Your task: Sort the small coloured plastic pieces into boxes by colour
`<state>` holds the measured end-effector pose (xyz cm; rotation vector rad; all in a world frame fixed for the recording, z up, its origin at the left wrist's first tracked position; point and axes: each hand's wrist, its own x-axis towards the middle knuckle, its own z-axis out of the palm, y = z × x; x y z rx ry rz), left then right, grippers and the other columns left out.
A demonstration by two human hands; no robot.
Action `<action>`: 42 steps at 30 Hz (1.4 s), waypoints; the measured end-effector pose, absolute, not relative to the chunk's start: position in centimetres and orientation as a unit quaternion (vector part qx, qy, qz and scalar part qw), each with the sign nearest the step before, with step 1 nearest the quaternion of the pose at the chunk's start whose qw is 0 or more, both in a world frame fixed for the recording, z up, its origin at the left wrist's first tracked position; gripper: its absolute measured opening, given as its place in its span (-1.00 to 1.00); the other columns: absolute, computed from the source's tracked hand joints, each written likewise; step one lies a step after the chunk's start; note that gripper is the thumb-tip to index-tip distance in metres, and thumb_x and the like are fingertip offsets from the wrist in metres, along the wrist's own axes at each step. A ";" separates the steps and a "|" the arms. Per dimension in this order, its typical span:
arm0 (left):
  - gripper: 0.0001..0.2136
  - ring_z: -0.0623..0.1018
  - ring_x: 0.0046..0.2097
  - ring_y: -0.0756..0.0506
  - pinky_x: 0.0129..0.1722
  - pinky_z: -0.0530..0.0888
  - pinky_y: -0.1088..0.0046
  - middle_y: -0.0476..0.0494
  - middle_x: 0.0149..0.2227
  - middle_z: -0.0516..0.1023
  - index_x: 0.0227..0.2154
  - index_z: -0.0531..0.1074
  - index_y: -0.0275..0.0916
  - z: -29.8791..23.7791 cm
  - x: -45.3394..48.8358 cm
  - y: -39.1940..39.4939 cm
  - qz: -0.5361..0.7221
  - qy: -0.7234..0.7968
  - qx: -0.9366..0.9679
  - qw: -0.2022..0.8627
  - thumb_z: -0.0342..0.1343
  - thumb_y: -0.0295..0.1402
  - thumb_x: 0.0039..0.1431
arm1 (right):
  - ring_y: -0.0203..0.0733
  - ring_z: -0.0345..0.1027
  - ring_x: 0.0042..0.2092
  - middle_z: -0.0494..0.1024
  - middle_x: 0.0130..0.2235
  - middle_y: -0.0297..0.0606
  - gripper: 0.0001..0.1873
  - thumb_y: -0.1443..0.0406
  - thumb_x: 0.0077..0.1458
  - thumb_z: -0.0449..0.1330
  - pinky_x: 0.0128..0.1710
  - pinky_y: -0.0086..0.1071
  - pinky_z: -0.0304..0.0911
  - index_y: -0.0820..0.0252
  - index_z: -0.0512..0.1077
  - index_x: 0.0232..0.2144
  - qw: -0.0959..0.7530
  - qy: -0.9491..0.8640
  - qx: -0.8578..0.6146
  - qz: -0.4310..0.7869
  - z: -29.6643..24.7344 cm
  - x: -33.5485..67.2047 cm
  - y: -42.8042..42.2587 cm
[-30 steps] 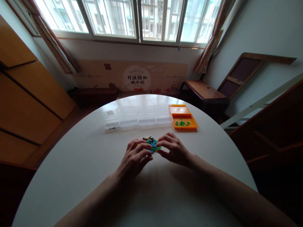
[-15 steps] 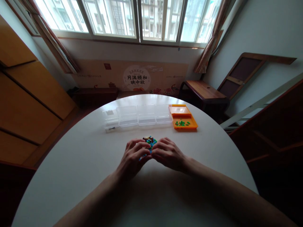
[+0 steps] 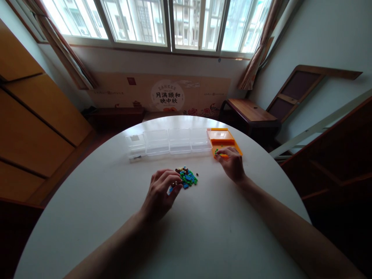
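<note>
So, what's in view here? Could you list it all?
Table: 1, white, centre
Clear boxes: about 4, colourless, row along table's far side
Orange box: 1, orange, right end of row
Small pieces: many, mainly blue, green, brown, piled centrally
Loose piece: 1, brown, right of pile
Green pieces: some, green, in orange box
Window: 1, pale, far wall
Curtains: 2, brownish, window's sides
Poster: 1, beige, below window
Side table: 1, brown, back right
Framed panel: 1, brown, right wall
Cabinet: 1, tan, left
Forearms: 2, bare, lower corners
Left grip: 1, bare, at pile's left edge
Right grip: 1, bare, at orange box
</note>
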<state>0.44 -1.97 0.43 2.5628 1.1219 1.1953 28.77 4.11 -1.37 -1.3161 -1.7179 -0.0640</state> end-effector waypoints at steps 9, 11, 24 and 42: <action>-0.94 0.44 -0.06 -0.15 -0.01 0.32 0.21 -0.09 -0.22 0.56 -0.30 0.42 -0.19 0.4 0.4 -2.1 0.385 0.415 0.824 0.038 0.07 -0.42 0.19 | 0.00 0.37 -0.18 0.58 -0.29 -0.14 -0.80 0.22 0.07 0.15 -0.09 -0.14 0.26 0.19 0.52 -0.40 0.477 -0.612 -0.631 -0.009 -2.2 31.4 5.7; -0.93 0.43 -0.05 -0.15 -0.01 0.32 0.20 -0.10 -0.21 0.55 -0.31 0.43 -0.19 0.3 0.4 -2.1 0.374 0.417 0.828 0.031 0.06 -0.44 0.19 | -0.01 0.37 -0.18 0.58 -0.29 -0.15 -0.81 0.23 0.07 0.15 -0.10 -0.15 0.26 0.19 0.52 -0.40 0.483 -0.615 -0.624 -0.006 -2.0 31.0 5.4; -0.81 0.31 0.12 -0.25 0.05 0.29 0.09 -0.12 0.00 0.46 -0.22 0.55 -0.03 0.1 0.8 -2.2 0.287 0.387 0.876 -0.013 0.15 -0.44 0.15 | -0.10 0.32 -0.19 0.54 -0.30 -0.23 -0.93 0.34 0.12 0.20 -0.13 -0.19 0.24 0.13 0.50 -0.34 0.416 -0.802 -0.428 -0.004 -1.0 25.6 2.0; -0.91 0.31 0.12 -0.25 0.05 0.27 0.08 -0.08 -0.03 0.50 -0.34 0.55 -0.09 0.2 0.7 -2.2 0.286 0.393 0.874 0.004 0.16 -0.41 0.16 | -0.19 0.30 -0.24 0.55 -0.31 -0.28 -0.97 0.34 0.09 0.22 -0.15 -0.27 0.17 0.12 0.47 -0.36 0.334 -0.887 -0.314 0.049 -0.4 23.1 0.1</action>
